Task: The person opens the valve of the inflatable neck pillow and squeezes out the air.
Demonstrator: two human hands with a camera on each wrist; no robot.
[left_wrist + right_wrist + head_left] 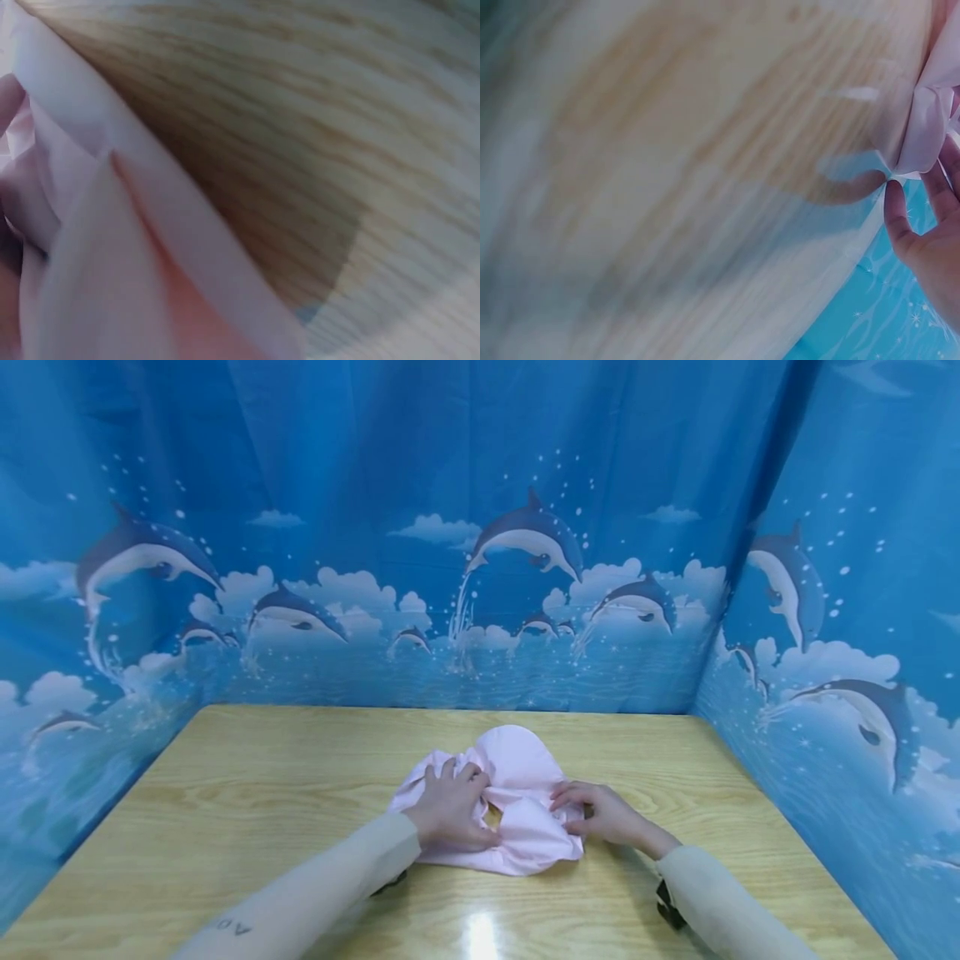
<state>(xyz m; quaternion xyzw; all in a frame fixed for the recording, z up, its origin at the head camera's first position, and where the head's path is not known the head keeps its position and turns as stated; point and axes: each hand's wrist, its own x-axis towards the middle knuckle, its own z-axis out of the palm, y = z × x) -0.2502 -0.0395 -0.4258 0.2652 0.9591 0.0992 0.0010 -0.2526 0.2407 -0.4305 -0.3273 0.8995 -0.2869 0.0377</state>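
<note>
A crumpled pink cloth (517,760) lies on the wooden table (262,777), a little right of its middle. My left hand (457,793) lies on the cloth's left part, its fingers curled into the bunched fabric. My right hand (573,810) pinches the cloth's right edge between thumb and fingers. The left wrist view is blurred and shows pink cloth folds (90,247) against the table's wood grain (300,150). Seen from the right wrist, my right hand (930,225) has its thumb and fingers at a corner of the cloth (930,120). Both arms wear pale sleeves.
A blue curtain printed with dolphins (525,539) closes off the back and both sides of the table. Bare wood lies to the left of the cloth and in front of it, with a light glare near the front edge (480,935).
</note>
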